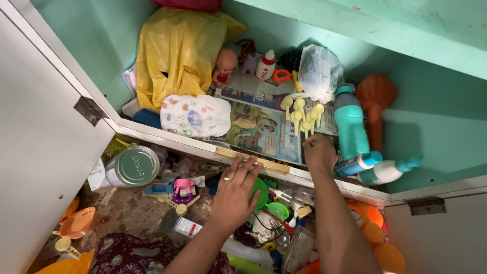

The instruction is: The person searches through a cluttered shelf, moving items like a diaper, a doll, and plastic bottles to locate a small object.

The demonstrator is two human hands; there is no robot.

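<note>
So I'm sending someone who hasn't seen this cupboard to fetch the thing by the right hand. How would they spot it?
Look on the green cupboard shelf lined with printed paper. By its right side stands a tall teal plastic bottle; the right hand rests just left of its base. Unlike the two smaller white bottles with blue tops lying beside it, it is teal all over.

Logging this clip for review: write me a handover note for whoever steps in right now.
Left hand: flat, fingers spread, on the shelf edge; holds nothing.
Right hand: closed, reaching into the shelf at the paper liner, just below the yellow scoops and beside the teal bottle. Whether it grips anything is unclear.
Done: cupboard open. On the shelf: diaper, yellow bag, doll.
Left: the shelf is cluttered, and a tin and small items lie on the floor.
</note>
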